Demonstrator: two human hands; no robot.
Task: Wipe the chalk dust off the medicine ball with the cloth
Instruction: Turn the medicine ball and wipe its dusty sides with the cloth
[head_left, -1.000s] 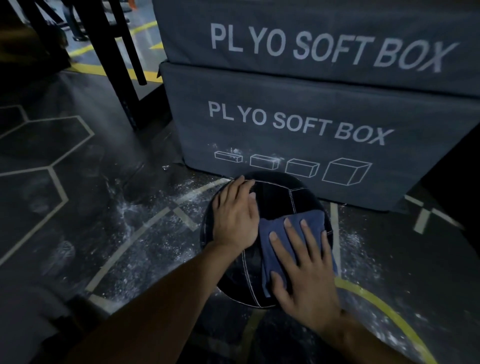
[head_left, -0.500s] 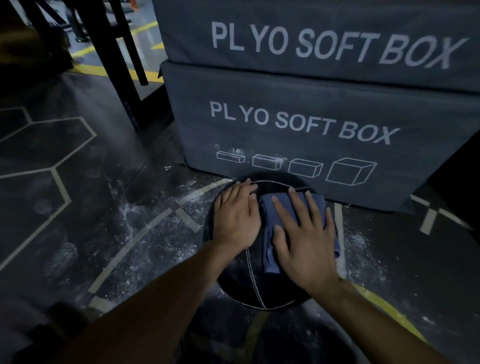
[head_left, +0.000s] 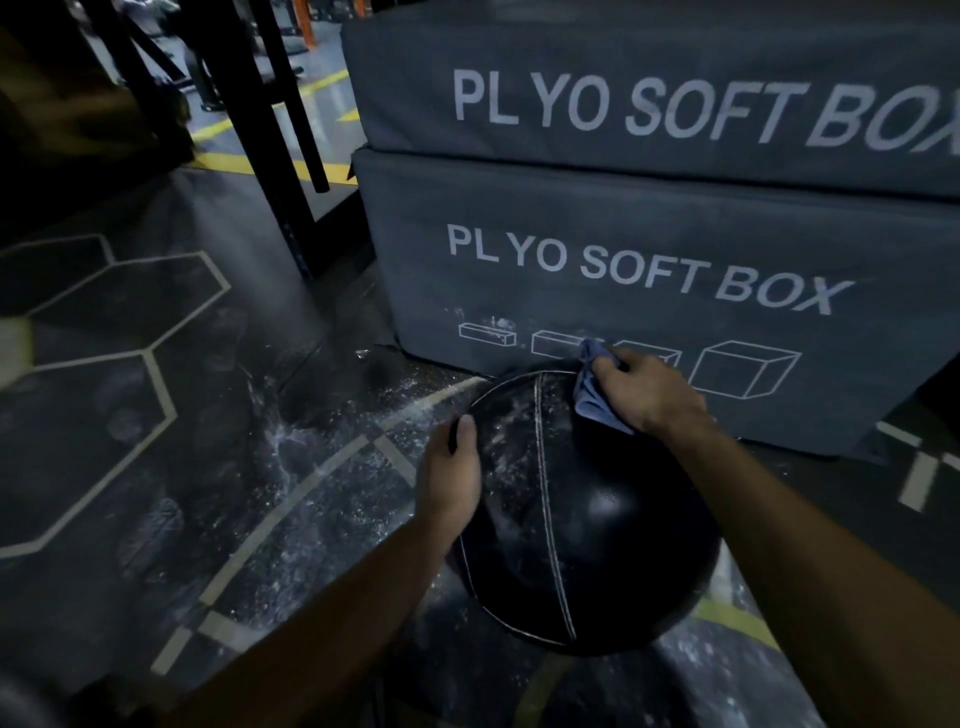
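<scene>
A black medicine ball (head_left: 587, 519) with white stitched seams sits on the dark gym floor in front of the soft boxes. White chalk smears show on its upper left panel. My left hand (head_left: 452, 478) holds the ball's left side, thumb on top. My right hand (head_left: 644, 395) grips a bunched blue cloth (head_left: 595, 400) against the ball's far top edge; most of the cloth is hidden under my fingers.
Two stacked grey plyo soft boxes (head_left: 649, 260) stand right behind the ball. Chalk dust (head_left: 322, 452) is scattered on the floor to the left. Black rack legs (head_left: 270, 156) rise at the back left. Yellow and white floor lines run around the ball.
My right hand has moved from the ball's top to its far edge and bunched the cloth. My left hand has slid down to the ball's left side. The view has come closer.
</scene>
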